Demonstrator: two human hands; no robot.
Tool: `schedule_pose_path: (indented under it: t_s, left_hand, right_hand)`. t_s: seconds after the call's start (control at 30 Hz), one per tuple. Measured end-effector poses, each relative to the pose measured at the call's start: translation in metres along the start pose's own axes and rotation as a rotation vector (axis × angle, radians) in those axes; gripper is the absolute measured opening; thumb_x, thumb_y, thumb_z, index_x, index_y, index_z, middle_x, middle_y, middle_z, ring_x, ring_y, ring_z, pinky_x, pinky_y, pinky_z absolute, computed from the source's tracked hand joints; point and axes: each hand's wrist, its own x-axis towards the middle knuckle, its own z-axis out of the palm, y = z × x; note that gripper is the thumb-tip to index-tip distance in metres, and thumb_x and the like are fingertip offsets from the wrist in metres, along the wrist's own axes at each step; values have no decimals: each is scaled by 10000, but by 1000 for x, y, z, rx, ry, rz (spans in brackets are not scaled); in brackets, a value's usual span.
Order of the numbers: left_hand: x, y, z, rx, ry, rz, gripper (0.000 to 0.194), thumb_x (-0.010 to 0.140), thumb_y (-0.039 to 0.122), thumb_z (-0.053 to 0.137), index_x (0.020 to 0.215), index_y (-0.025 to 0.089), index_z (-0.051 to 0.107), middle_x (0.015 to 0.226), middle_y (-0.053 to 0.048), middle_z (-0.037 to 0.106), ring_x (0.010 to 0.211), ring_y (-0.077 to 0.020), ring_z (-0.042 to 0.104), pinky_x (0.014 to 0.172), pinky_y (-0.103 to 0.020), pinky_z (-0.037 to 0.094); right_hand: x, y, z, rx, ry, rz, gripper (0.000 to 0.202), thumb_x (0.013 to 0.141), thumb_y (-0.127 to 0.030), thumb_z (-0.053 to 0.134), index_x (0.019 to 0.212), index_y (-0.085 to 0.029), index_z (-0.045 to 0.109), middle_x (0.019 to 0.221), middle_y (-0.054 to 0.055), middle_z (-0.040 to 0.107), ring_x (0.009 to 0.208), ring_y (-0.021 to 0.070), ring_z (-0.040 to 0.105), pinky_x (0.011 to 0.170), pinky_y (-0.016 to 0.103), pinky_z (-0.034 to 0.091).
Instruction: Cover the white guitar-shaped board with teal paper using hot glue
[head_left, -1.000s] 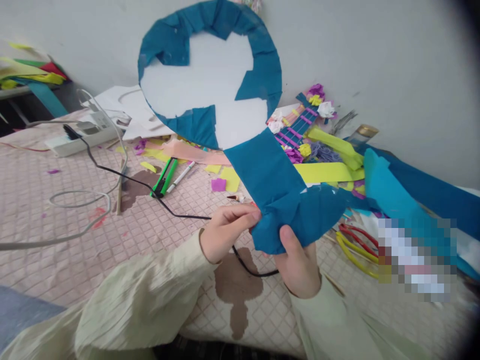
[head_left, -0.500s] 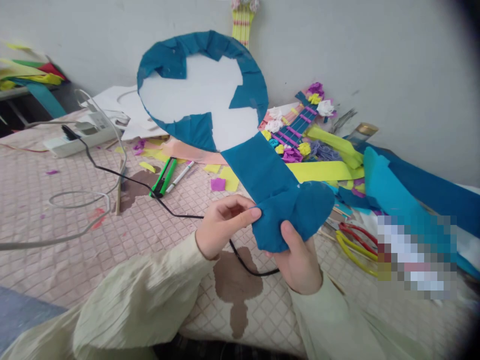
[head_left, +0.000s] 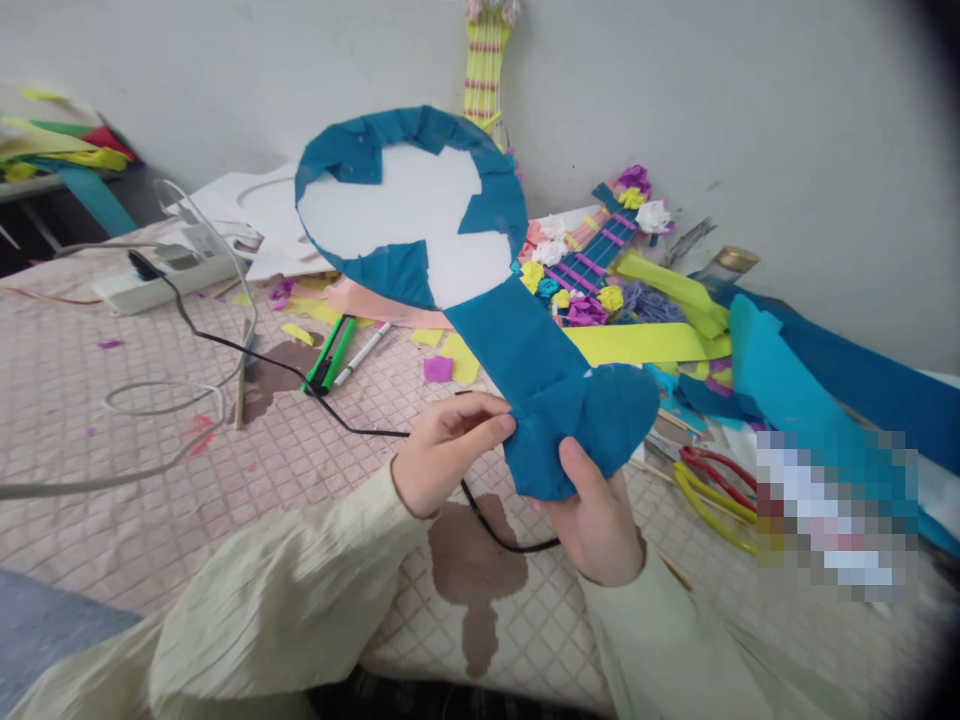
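You have both hands clamped on the same piece, the blue-and-white cutout, which is in front of you, seemingly held up over the counter rather than resting on it. Its long axis slants: the round end, with blue folded over the rim and a white middle, lies up and away to your left, while the plain blue neck runs down toward you and to the right into a broad blue lobe. You hold it only at this near, broad end, so most of its length reaches out beyond your fingers. Your left hand pinches the left edge close to where the neck meets the broad end, thumb on top; your right hand has its thumb flat on the blue face near the bottom edge, the other fingers tucked underneath and mostly hidden. Your left hand is therefore the nearer one to the neck and round end, and your right the nearer to the lobe's rounded tip. I would judge that any change of grip turns on this slant, since the far end has no visible support of its own and could tip. Beyond your left hand lies the green cutter; to the right of your right hand lie red and yellow handles.
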Motion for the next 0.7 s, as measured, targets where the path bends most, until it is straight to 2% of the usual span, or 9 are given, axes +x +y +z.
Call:
schedule_pose_path:
  t_s: [0.37,0.53,0.6,0.7]
  left_hand:
    - [3,-11,-4,-87,-107,-165,214,677,346,656,609,162,572,559,17,500,542,-105,501,546,-253,415]
    - [0,-3,2,-167,-136,-246,223,668,362,666,604,171,569,558,4,536,558,-128,548,539,-263,433]
    - [-2,-1,3,-192,-156,-262,228,652,364,682,604,171,572,570,-1,555,580,-140,569,553,-271,445]
    - [-3,-1,4,-213,-190,-251,243,611,376,718,644,173,589,632,-12,599,666,-167,600,614,-292,464]
  right_hand:
    - [-2,-2,0,-41,-109,42,227,703,-417,641,761,-204,589,706,26,654,514,119,539,360,210,392]
    - [-4,-4,1,-9,-164,65,265,695,-441,643,833,-221,590,603,-4,626,425,113,508,332,220,390]
    - [-4,-4,-1,34,-218,92,276,705,-452,633,846,-217,598,561,-12,608,389,107,492,329,223,393]
    - [-5,-5,-3,76,-356,144,289,740,-487,581,757,-200,610,499,-15,564,355,95,458,339,227,395]
